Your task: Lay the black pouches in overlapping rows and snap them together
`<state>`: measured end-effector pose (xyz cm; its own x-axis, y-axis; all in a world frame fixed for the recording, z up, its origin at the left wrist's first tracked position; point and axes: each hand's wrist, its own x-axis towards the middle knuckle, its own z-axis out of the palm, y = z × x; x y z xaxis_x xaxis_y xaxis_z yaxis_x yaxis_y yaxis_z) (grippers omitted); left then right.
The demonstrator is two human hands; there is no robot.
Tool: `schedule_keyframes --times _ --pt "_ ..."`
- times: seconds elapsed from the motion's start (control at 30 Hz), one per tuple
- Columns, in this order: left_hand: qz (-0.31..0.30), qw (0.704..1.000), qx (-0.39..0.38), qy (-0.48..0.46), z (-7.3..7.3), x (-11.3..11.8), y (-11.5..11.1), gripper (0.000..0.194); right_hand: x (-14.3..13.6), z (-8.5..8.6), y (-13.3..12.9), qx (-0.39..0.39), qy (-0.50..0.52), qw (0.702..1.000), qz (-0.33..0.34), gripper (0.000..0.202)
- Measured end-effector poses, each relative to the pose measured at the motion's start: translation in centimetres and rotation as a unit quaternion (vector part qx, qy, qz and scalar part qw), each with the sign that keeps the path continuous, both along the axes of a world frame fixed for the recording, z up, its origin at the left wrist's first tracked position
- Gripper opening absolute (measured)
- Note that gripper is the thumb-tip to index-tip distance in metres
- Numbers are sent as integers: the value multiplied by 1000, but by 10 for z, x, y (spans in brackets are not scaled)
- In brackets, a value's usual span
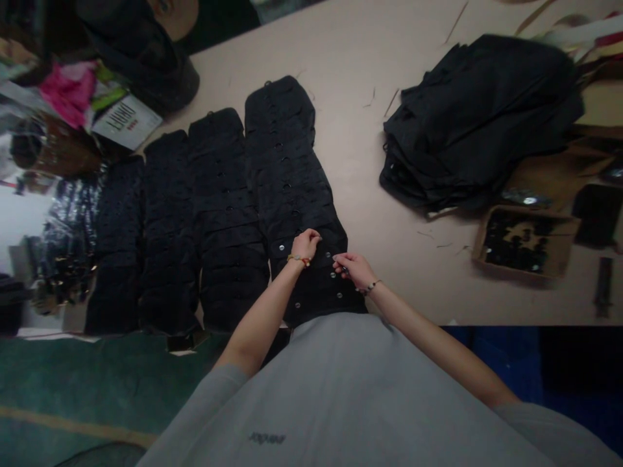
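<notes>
Several black fabric pieces [311, 188] lie overlapped in a long row in front of me. Small silver round metal fittings [339, 295] show on the nearest pieces. My left hand [306, 244] rests over this row with its fingers curled together; whatever may be in them is hidden. To its right, at the row's edge, my right hand [356, 270] is closed in a pinch. A small dark thing seems to be at its fingertips, too small to name. Another silver fitting [281, 247] sits on the fabric left of my left hand.
More rows of black fabric pieces [221, 214] lie to the left. A heap of black fabric [481, 123] is at the right, near an open cardboard box [559, 224] of small dark parts. A printed white box [127, 123] stands at the back left. The table's front edge is close to me.
</notes>
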<state>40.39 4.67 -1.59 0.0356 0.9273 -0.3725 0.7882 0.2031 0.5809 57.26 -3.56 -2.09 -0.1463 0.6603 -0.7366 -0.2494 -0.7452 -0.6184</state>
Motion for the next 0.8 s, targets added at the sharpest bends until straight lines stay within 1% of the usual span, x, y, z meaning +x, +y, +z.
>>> schedule_keyframes --times 0.07,0.17,0.27,0.43,0.5,0.6,0.7,0.8 --pt "8 1000 1 11 -7 4 3 11 4 -3 -3 -14 9 1000 1 11" --pt "11 1000 -8 23 -10 8 5 10 7 -6 -7 -27 7 1000 4 13" --pt "-9 999 -16 43 -8 11 7 10 7 -8 -10 -34 8 999 5 13" --pt "-26 995 -19 99 1 13 9 16 6 -6 -9 -36 10 999 8 13" --pt "-56 992 -20 108 4 12 10 19 7 -4 -9 -35 10 999 8 13" --pt "-120 985 2 124 6 11 10 23 8 -3 -9 -32 7 999 5 13" --pt "-173 973 26 149 4 12 10 25 11 -2 -10 -34 4 999 2 13" --pt "-205 965 35 158 1 13 10 25 12 -2 -12 -34 8 999 -4 14"
